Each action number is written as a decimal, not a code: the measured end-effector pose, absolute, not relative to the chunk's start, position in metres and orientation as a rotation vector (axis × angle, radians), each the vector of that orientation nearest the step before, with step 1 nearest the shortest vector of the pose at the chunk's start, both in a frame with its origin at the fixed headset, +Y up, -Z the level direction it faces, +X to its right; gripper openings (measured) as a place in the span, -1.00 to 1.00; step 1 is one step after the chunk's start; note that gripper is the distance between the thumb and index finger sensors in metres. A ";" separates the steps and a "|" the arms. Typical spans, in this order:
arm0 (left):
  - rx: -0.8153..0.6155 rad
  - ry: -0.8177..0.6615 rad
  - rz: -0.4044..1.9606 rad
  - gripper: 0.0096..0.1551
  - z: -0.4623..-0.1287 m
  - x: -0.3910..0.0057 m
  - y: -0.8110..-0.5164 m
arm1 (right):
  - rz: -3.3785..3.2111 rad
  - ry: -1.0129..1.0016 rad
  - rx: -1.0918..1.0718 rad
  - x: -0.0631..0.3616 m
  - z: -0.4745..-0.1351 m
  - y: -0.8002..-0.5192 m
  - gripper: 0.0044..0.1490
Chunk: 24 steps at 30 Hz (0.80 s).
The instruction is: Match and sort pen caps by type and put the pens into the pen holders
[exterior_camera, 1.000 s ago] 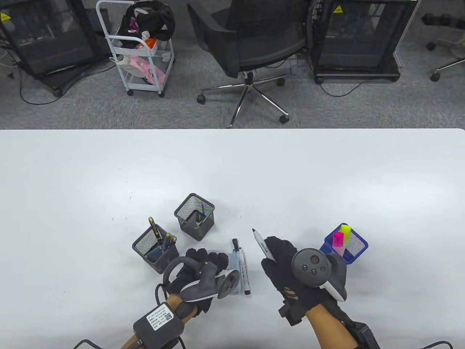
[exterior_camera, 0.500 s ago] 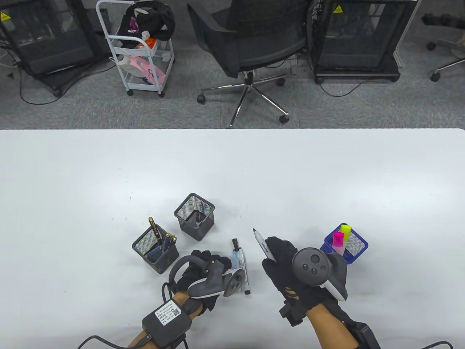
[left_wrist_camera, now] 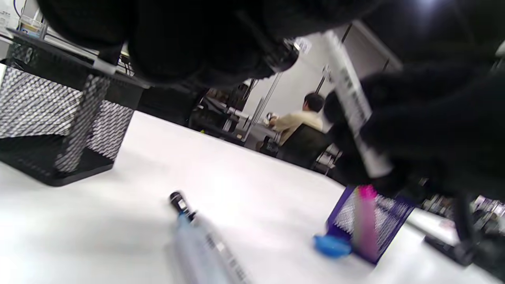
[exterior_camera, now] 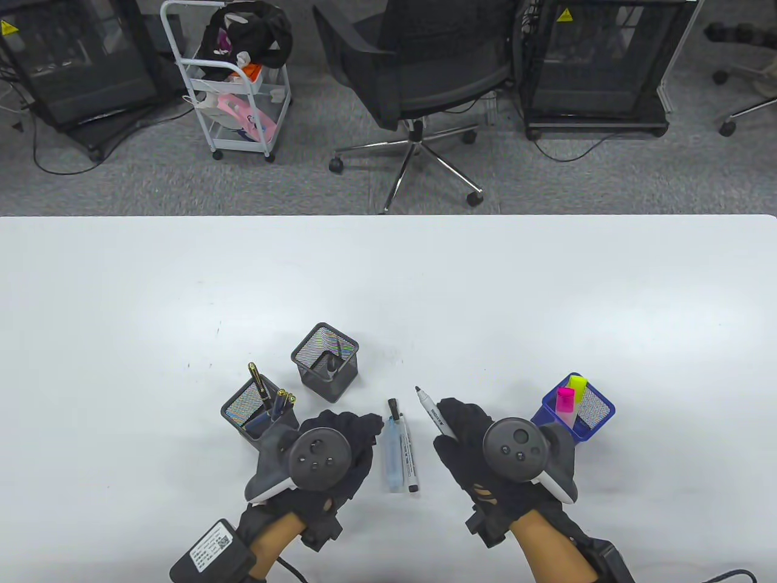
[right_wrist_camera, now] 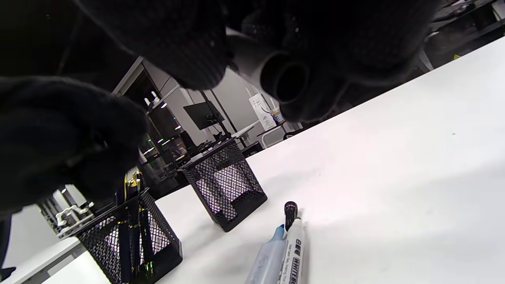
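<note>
My right hand [exterior_camera: 452,422] grips an uncapped white marker [exterior_camera: 430,408] with its black tip pointing up and left; its hollow back end [right_wrist_camera: 284,81] shows under my palm. My left hand [exterior_camera: 364,428] lies palm down with fingers curled, and what looks like a small black cap [left_wrist_camera: 284,57] pokes out of them. Between the hands, a pale blue marker [exterior_camera: 394,452] and a white whiteboard marker [exterior_camera: 409,455] lie side by side on the table. One black mesh holder [exterior_camera: 240,408] has several pens in it. A second black mesh holder [exterior_camera: 332,384] stands behind it.
A blue mesh holder [exterior_camera: 598,413] with a pink and a yellow highlighter stands right of my right hand. A loose blue cap [left_wrist_camera: 332,245] lies on the table beside it. The white table [exterior_camera: 388,285] stretches far back; chairs and carts stand beyond its edge.
My left hand has turned from on edge to palm down and drawn left, away from the two lying markers. My right hand has shifted slightly left with its marker.
</note>
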<state>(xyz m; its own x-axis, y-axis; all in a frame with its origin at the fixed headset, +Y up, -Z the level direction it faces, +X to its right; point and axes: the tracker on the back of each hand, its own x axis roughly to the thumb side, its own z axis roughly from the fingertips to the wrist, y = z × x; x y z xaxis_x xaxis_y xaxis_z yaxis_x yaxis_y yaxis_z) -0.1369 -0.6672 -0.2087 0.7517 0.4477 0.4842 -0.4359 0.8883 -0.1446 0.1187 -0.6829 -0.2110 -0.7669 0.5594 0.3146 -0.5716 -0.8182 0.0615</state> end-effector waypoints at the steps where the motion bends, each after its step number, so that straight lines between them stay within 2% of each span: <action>1: -0.010 -0.531 0.514 -0.45 -0.208 -0.141 -0.665 | 2.500 -0.057 0.436 0.117 -0.210 -0.683 -0.25; 15: 0.175 -0.398 0.810 -0.47 -0.201 -0.191 -0.664 | 2.598 -0.093 0.721 0.090 -0.196 -0.679 -0.29; 24: 0.182 -0.426 0.774 -0.48 -0.196 -0.186 -0.666 | 2.630 -0.125 0.804 0.074 -0.187 -0.677 -0.30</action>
<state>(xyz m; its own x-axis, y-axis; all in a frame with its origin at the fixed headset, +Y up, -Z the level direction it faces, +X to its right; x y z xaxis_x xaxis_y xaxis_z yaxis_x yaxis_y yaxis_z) -0.1864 -0.6663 -0.1963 0.6354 0.6371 0.4364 -0.7093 0.7049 0.0038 0.0744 -0.6767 -0.1868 -0.7610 0.3366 0.5545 -0.3878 -0.9214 0.0271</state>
